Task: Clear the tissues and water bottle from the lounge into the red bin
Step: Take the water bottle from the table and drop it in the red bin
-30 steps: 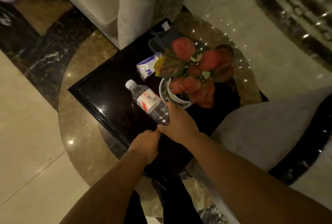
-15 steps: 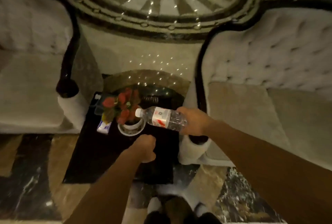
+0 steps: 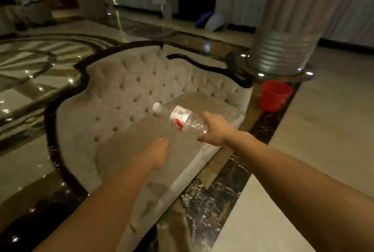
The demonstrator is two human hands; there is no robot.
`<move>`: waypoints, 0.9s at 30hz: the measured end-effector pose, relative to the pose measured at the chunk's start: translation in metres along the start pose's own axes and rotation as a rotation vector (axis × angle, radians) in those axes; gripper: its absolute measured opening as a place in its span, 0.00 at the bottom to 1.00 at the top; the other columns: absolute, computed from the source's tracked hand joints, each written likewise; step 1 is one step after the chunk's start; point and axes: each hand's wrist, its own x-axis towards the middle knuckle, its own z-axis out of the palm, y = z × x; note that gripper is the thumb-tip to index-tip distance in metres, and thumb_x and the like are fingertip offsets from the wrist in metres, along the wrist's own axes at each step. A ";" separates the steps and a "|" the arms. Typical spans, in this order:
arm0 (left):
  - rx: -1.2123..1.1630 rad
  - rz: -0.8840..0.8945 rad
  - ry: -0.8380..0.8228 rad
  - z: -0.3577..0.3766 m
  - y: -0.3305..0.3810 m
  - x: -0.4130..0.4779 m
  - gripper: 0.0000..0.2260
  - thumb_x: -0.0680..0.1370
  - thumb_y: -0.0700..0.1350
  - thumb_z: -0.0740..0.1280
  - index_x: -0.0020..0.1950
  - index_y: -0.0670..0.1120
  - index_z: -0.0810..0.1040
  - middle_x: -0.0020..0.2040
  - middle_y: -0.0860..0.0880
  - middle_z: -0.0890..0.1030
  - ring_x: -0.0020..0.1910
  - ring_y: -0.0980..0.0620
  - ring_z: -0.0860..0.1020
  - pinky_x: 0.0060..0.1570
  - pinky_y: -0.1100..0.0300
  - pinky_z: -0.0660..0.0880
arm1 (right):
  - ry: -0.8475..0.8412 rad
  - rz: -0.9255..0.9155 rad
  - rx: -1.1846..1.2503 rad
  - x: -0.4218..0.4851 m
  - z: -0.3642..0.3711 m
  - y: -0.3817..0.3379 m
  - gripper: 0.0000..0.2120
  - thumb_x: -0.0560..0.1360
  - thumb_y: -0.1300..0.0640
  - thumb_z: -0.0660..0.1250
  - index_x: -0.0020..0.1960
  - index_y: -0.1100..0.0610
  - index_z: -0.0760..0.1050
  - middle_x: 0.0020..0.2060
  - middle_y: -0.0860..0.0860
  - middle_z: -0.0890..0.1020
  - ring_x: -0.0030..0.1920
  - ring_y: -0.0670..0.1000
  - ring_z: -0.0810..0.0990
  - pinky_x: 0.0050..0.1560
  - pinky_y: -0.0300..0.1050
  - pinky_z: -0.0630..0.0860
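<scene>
My right hand (image 3: 215,129) grips the base of a clear plastic water bottle (image 3: 178,118) with a white cap and a red-and-white label. The bottle lies nearly level in the air above the sofa seat, cap pointing left. My left hand (image 3: 155,155) is a closed fist lower and to the left, over the seat cushion; whether anything is inside it I cannot tell. The red bin (image 3: 274,96) stands on the floor past the sofa's far end, beside the column base. No tissues are in view.
A tufted grey sofa (image 3: 129,89) with a black curved frame fills the middle. A large ribbed column (image 3: 283,49) rises behind the bin. Polished marble floor with dark inlay bands runs along the sofa's right side toward the bin.
The view has swung right and up, away from the dark side table with the plant. The sofa, column and red bin have come into sight. My right hand still carries the bottle.
</scene>
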 end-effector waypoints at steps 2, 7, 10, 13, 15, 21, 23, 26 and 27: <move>0.074 0.141 -0.048 0.013 0.062 0.024 0.16 0.76 0.35 0.60 0.63 0.39 0.71 0.60 0.37 0.76 0.59 0.40 0.75 0.57 0.53 0.70 | 0.049 0.092 0.018 -0.022 -0.027 0.056 0.37 0.65 0.49 0.76 0.68 0.57 0.64 0.59 0.57 0.76 0.58 0.58 0.75 0.57 0.52 0.74; 0.192 0.399 -0.170 0.051 0.226 0.084 0.13 0.75 0.36 0.60 0.59 0.43 0.72 0.56 0.40 0.78 0.53 0.42 0.76 0.52 0.51 0.74 | 0.175 0.365 0.086 -0.100 -0.097 0.201 0.32 0.65 0.50 0.74 0.65 0.57 0.66 0.56 0.57 0.78 0.54 0.57 0.77 0.48 0.46 0.74; 0.255 0.482 -0.251 0.075 0.304 0.104 0.09 0.76 0.39 0.59 0.54 0.47 0.72 0.52 0.44 0.76 0.49 0.46 0.76 0.50 0.52 0.75 | 0.245 0.546 0.167 -0.150 -0.124 0.269 0.35 0.64 0.50 0.75 0.67 0.55 0.66 0.57 0.56 0.79 0.54 0.57 0.78 0.51 0.47 0.76; 0.320 0.568 -0.284 0.102 0.371 0.127 0.06 0.77 0.40 0.59 0.52 0.48 0.71 0.51 0.45 0.76 0.47 0.47 0.76 0.49 0.51 0.76 | 0.319 0.712 0.252 -0.195 -0.135 0.327 0.40 0.64 0.49 0.77 0.71 0.55 0.64 0.59 0.57 0.78 0.56 0.58 0.78 0.53 0.45 0.74; 0.352 0.619 -0.303 0.119 0.410 0.142 0.04 0.78 0.41 0.60 0.51 0.48 0.71 0.50 0.46 0.76 0.45 0.48 0.75 0.45 0.53 0.75 | 0.355 0.787 0.283 -0.216 -0.135 0.360 0.40 0.65 0.49 0.77 0.71 0.55 0.64 0.59 0.58 0.78 0.57 0.58 0.77 0.54 0.43 0.73; 0.371 0.764 -0.281 0.153 0.504 0.196 0.04 0.80 0.45 0.60 0.46 0.50 0.70 0.43 0.48 0.77 0.40 0.50 0.76 0.39 0.55 0.75 | 0.345 0.915 0.317 -0.220 -0.135 0.441 0.40 0.65 0.50 0.77 0.71 0.56 0.64 0.59 0.57 0.79 0.58 0.57 0.77 0.53 0.40 0.71; 0.398 0.787 -0.215 0.162 0.527 0.226 0.12 0.81 0.52 0.56 0.43 0.48 0.72 0.41 0.46 0.78 0.38 0.48 0.77 0.43 0.50 0.77 | 0.337 0.922 0.332 -0.199 -0.142 0.475 0.40 0.65 0.50 0.78 0.72 0.55 0.64 0.58 0.57 0.79 0.56 0.56 0.78 0.51 0.39 0.71; 0.508 0.833 -0.104 0.166 0.553 0.289 0.18 0.80 0.57 0.54 0.36 0.51 0.71 0.35 0.48 0.77 0.34 0.48 0.77 0.37 0.53 0.77 | 0.320 0.920 0.335 -0.150 -0.158 0.529 0.40 0.65 0.50 0.77 0.71 0.55 0.64 0.57 0.57 0.79 0.55 0.57 0.78 0.51 0.39 0.72; 0.536 0.837 -0.092 0.166 0.561 0.315 0.17 0.79 0.57 0.55 0.34 0.51 0.71 0.33 0.50 0.77 0.32 0.49 0.77 0.35 0.54 0.76 | 0.310 0.911 0.332 -0.129 -0.166 0.547 0.40 0.65 0.50 0.77 0.71 0.56 0.64 0.58 0.57 0.79 0.56 0.57 0.78 0.52 0.40 0.72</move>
